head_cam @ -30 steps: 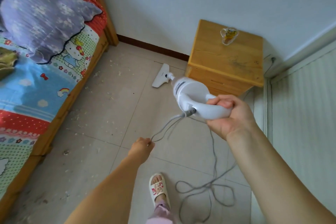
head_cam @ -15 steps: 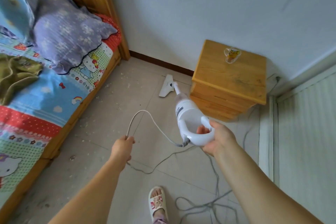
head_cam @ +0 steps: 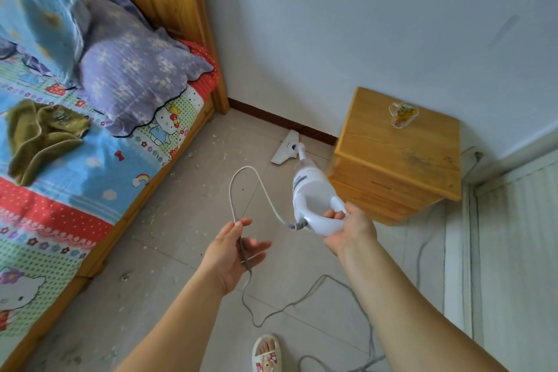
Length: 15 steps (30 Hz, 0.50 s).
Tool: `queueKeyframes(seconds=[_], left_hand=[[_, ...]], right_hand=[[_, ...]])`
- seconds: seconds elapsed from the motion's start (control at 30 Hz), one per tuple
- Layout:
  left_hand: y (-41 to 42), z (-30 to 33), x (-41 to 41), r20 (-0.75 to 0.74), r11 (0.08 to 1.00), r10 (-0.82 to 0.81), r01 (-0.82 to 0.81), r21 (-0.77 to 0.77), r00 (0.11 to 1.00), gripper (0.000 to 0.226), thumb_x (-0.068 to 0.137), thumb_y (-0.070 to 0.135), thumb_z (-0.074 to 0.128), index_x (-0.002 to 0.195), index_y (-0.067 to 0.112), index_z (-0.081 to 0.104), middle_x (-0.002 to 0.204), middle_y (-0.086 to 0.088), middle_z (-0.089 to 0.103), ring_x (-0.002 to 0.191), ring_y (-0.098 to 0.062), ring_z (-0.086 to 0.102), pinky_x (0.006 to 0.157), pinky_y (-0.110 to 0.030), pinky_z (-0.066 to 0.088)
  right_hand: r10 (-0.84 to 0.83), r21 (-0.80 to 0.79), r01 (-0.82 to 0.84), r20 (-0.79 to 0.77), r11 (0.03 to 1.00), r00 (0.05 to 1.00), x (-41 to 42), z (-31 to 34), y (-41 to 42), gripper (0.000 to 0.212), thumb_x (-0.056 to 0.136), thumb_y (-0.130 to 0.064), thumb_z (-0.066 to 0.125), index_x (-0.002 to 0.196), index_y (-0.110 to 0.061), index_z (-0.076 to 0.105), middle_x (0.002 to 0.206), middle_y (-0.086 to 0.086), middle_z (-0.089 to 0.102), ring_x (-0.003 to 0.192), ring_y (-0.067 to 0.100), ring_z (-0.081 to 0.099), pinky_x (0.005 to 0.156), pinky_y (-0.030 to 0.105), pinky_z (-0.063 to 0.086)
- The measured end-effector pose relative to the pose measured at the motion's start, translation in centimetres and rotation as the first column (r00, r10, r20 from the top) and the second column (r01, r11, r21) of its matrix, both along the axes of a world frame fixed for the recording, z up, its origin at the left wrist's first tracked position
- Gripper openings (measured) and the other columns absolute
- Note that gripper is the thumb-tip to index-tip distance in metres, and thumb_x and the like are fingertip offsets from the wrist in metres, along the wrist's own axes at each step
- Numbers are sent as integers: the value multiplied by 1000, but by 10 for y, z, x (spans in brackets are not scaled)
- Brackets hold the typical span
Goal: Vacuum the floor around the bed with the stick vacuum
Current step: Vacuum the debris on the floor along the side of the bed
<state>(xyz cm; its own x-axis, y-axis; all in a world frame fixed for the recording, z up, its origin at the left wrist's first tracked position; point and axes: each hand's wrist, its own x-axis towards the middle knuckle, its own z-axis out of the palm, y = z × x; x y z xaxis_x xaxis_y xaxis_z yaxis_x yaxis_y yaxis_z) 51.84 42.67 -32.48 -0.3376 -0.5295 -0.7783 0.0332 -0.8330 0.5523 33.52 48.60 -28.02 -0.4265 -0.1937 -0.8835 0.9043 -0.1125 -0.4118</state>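
Here the stick vacuum (head_cam: 312,190) extends forward from the right hand (head_cam: 347,228).

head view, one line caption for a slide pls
Right hand grips the stick vacuum near the nightstand; left hand lifts its cord.
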Motion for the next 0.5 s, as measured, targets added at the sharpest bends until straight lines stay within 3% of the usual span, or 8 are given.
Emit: queueKeyframes(seconds=[0.17, 0.3, 0.4, 0.5], left_hand=[[-11, 6, -3, 10, 1000, 16, -16, -11, 1000, 28, 102, 26, 34, 109, 15, 59, 57, -8, 51, 54, -22, 60, 63, -33, 55], [-13, 4, -2, 14, 999, 26, -26, -29, 1000, 28, 102, 23, 33, 112, 13, 57, 53, -2, 37, 42, -13, 37, 44, -21, 38], [-11, 4, 3, 23, 999, 36, -36, -30, 999, 27, 101, 23, 34, 108, 15, 59, 48, 1, 34, 38, -10, 26, 41, -20, 28], [-10, 3, 7, 23, 999, 51, -50, -22, 998, 26, 101, 23, 35, 104, 16, 59, 45, 2, 34, 36, -10, 24, 40, -20, 26]], right_hand=[[50, 30, -49, -21, 998, 999, 19, -5, -3, 20, 97, -17, 48, 78, -11, 50, 64, 0, 32, 53, 13, 35, 55, 24, 40], [102, 70, -100, -28, 993, 994, 15, -11, 11, 17, 96, -16, 48, 81, -12, 52, 67, 0, 34, 55, 12, 34, 58, 24, 41], [171, 93, -169, -23, 981, 985, 16, -10, 10, 16, 96, -17, 48, 80, -13, 51, 66, -1, 33, 52, 12, 35, 46, 21, 43], [205, 87, -203, -20, 975, 979, 22, -8, 2, 18, 96, -16, 49, 79, -12, 50, 65, -1, 33, 36, 11, 39, 36, 13, 44]])
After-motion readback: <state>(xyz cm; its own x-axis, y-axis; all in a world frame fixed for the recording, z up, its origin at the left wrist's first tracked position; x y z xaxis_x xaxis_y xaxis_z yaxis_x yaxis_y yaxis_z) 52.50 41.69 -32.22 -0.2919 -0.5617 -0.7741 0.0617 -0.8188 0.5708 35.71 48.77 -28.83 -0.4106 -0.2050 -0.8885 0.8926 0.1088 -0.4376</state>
